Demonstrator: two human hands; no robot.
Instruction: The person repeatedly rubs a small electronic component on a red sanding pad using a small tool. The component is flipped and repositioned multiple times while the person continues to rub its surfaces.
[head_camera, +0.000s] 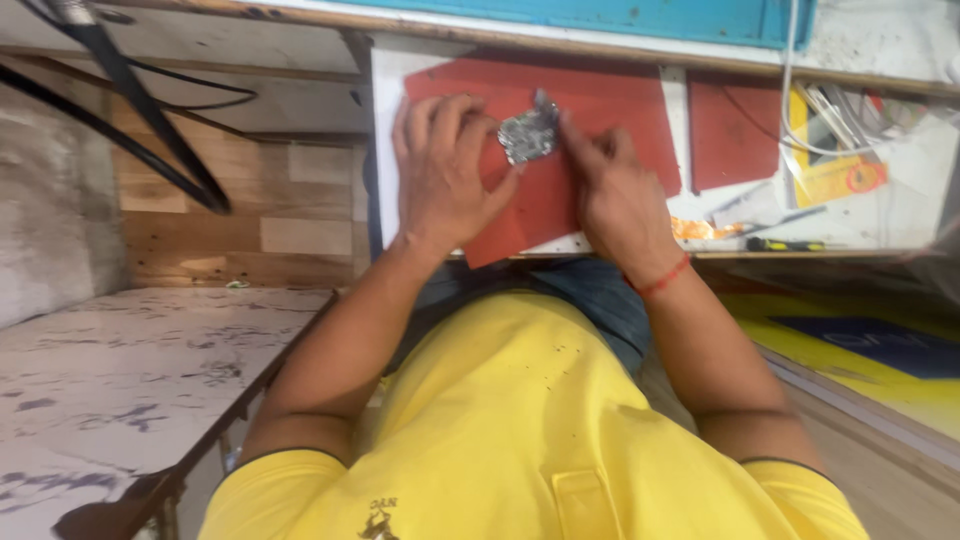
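Red mat (620, 110) has bare edges; left hand (440, 175), right hand (615, 190) pinch metal part (527, 135).

- The light was bright, even and warm, and I saw no hard shadows.
- My hands (530, 180) and the foil piece (528, 132) were smeared by motion blur.
- The clutter at right looked washed out, with lines bent near the edges.

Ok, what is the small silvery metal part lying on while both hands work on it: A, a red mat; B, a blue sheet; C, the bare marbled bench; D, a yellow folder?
A: the silvery metal part sits on the red mat, with the left hand and right hand on either side of it.
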